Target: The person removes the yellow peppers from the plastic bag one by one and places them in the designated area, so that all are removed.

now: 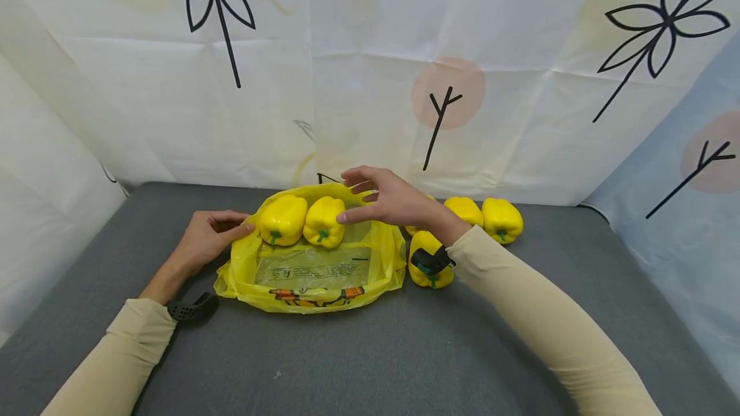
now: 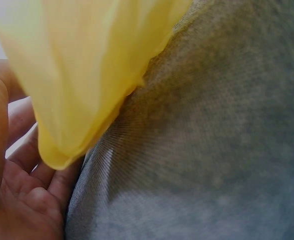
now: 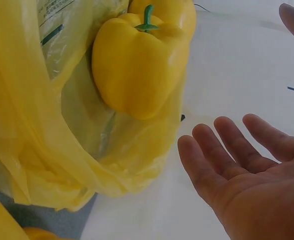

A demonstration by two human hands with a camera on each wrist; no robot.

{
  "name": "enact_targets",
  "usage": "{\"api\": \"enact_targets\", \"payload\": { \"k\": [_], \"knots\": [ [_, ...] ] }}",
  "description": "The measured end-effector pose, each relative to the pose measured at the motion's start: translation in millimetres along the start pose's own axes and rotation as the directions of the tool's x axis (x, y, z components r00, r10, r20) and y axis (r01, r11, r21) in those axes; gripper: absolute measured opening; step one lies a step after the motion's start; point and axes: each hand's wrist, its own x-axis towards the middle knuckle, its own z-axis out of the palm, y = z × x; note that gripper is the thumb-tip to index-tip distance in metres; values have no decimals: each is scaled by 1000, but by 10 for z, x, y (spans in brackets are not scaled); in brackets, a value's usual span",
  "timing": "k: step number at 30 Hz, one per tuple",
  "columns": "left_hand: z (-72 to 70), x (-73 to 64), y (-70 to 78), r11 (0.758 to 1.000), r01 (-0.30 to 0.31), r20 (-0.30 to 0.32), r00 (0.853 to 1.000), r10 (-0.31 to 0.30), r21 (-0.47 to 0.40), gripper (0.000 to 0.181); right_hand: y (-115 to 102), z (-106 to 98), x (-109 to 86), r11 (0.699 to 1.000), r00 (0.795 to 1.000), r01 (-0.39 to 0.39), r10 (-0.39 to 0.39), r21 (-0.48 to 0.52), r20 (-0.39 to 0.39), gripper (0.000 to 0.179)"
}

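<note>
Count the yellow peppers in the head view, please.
6: two peppers inside the bag; beside it, one nearer pepper and a farther row of three, one mostly hidden by the right hand. More may be hidden.

Sheeted booth, wider premises unclear: creased patterned sheet (image 1: 358, 101) beyond left hand (image 1: 202, 239) and right hand (image 1: 396, 199); side sheets (image 1: 670, 255) flanking both; grey table (image 1: 358, 364) beneath.
</note>
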Motion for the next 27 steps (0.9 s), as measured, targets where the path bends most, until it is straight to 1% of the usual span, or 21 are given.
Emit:
{"api": "enact_targets", "payload": {
  "k": [8, 17, 27],
  "knots": [
    [0, 6, 6, 1000, -7, 0, 1000, 7, -1, 35, 54, 80, 134, 997, 998, -63, 64, -38, 16, 82],
    [-2, 6, 0, 1000, -10, -1, 1000, 10, -13, 35, 86, 133, 239, 989, 990, -130, 133, -75, 36, 87],
    [-1, -12, 16, 1000, -6, 0, 1000, 6, 21, 36, 143, 198, 349, 979, 983, -177, 181, -102, 38, 92]
  ]
}}
